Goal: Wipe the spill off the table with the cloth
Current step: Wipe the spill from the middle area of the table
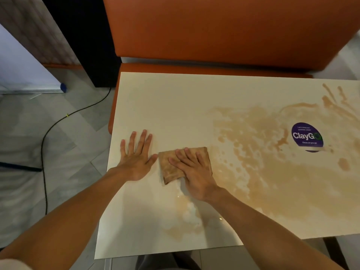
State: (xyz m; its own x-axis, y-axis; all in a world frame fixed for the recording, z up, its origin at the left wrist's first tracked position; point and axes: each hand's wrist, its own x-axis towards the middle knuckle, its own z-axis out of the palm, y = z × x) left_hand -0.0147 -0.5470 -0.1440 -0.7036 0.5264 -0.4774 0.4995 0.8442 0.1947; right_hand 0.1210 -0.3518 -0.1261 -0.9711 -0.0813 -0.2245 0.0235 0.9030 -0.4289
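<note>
Wiping is underway: the folded tan cloth (176, 164) is pressed flat under the right hand (194, 172), ungripped; the left hand (135, 159) is splayed on the cream table (165, 106); the brown spill (263, 152) rightward is judged next

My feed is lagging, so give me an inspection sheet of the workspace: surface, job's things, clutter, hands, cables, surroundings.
Surface: cream table, bare at left; brown spill across middle and right, a patch near the front edge.
Job's things: folded brown cloth flat at the spill's left edge.
Clutter: round purple sticker amid the spill.
Hands: left hand flat on bare table beside the cloth; right hand pressing flat on the cloth.
Cables: black cable on the floor, left of the table.
Surroundings: orange bench behind the table; grey floor.
</note>
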